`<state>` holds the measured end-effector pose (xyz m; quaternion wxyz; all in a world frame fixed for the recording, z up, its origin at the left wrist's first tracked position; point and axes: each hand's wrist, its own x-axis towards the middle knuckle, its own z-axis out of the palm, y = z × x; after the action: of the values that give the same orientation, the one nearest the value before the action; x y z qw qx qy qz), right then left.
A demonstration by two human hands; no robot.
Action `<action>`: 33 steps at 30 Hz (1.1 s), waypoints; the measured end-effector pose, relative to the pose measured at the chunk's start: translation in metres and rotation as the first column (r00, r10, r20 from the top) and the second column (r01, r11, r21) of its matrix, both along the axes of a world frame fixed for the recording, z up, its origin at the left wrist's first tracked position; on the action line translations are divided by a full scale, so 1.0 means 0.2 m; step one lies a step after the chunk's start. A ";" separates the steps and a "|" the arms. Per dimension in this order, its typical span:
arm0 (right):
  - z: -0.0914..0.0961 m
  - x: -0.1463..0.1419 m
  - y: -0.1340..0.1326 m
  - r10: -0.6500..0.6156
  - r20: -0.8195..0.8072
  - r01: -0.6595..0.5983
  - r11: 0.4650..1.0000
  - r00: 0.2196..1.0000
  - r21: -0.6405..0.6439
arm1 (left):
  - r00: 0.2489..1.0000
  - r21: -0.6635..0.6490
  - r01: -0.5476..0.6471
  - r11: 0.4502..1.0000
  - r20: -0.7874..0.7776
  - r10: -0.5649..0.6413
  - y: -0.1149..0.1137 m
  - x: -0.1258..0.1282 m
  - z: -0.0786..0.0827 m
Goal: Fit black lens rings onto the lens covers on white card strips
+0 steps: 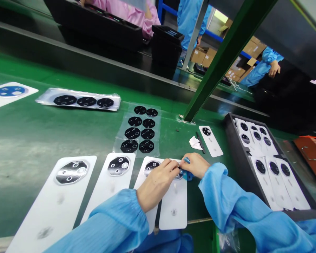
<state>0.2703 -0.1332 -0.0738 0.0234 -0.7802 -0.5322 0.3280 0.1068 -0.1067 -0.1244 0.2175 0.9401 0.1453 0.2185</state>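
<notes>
Several white phone back covers lie in a row on the green bench near me. My left hand (156,182) rests on the rightmost cover (173,207), fingers curled and pinching at its camera ring. My right hand (196,164) meets it there, pinching a small blue film tab (186,161) at the same spot. Both sleeves are light blue. Another cover (144,168) lies partly under my left hand. A clear sheet carrying black round lens stickers (139,131) lies just beyond my hands.
A black tray (233,137) of white covers sits at right, an orange-brown tray (314,156) beyond it. A lone cover (212,140), a black stick and a white scrap lie by a green post (221,56). A second sticker strip (79,100) lies far left. People work behind.
</notes>
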 end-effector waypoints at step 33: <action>0.01 0.03 0.16 0.380 0.161 -0.354 0.919 0.911 -0.172 | 0.985 0.042 -0.041 0.998 -0.167 0.047 0.00 0.00 0.03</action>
<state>0.2767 -0.1003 -0.0723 -0.1442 -0.6936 -0.6451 0.2863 0.1063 -0.1074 -0.1182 0.1816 0.9558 0.1797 0.1458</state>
